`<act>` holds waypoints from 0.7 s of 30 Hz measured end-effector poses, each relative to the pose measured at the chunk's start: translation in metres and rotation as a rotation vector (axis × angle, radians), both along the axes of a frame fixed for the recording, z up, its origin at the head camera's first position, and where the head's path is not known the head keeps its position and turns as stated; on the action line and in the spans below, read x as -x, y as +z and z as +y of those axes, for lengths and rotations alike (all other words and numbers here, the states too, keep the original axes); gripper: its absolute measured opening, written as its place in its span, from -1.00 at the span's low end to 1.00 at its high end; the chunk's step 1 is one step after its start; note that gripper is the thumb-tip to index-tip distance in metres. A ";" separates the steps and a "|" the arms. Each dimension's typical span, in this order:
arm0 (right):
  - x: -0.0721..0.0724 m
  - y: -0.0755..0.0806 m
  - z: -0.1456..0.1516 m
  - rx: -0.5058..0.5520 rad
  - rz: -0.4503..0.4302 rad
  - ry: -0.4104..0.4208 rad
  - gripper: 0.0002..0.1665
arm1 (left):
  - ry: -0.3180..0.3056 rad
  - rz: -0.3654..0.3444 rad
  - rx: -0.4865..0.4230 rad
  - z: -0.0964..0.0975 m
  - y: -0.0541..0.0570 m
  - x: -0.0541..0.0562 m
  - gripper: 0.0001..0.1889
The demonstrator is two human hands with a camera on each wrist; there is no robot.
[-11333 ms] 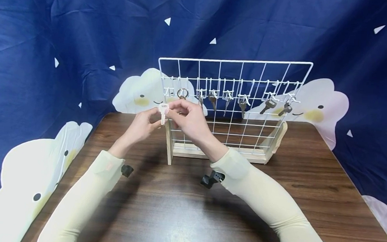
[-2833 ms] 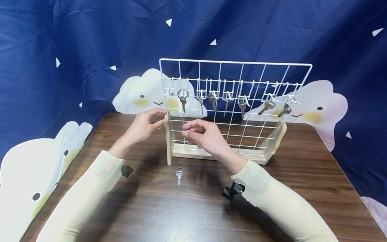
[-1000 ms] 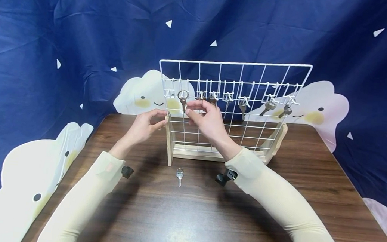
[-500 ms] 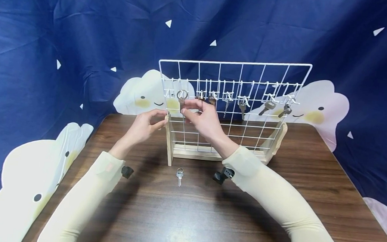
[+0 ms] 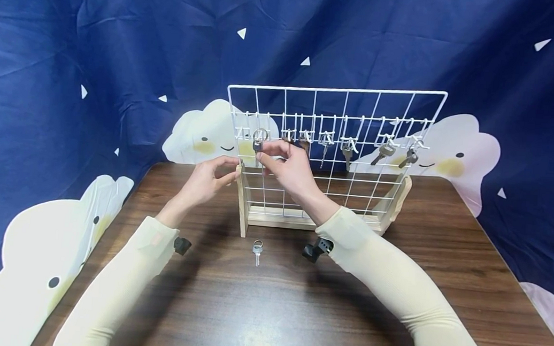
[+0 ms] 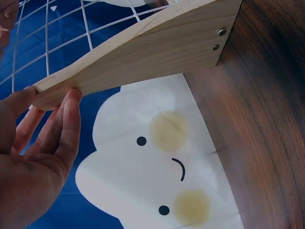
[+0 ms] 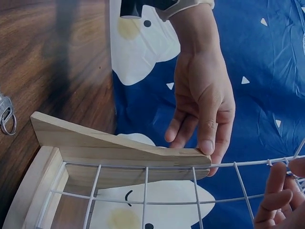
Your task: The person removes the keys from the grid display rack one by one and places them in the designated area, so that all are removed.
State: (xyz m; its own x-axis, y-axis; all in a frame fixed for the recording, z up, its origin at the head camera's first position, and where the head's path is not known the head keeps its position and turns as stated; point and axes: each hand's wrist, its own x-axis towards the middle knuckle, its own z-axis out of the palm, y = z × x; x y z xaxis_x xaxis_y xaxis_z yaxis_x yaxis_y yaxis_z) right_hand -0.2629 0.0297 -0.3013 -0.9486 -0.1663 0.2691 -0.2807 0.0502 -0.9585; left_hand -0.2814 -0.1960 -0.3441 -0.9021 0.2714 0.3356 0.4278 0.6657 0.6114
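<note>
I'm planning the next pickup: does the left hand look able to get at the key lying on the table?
Likely yes, after letting go: the left hand pinches the left wooden side panel, but the loose key lies in front of the rack with nothing visible covering it.

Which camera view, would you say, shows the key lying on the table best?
The head view: the key shows whole and unobstructed there. The right wrist view shows only part of it, cut off at the left edge; the left wrist view lacks it.
</note>
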 end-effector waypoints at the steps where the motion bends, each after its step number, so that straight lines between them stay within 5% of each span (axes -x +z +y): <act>1: 0.000 0.000 0.000 0.003 0.002 -0.001 -0.73 | 0.000 0.001 0.000 0.000 0.000 0.000 -0.65; 21: -0.006 0.003 0.004 -0.073 0.060 -0.023 -0.80 | -0.009 -0.004 -0.009 0.000 -0.002 0.001 -0.65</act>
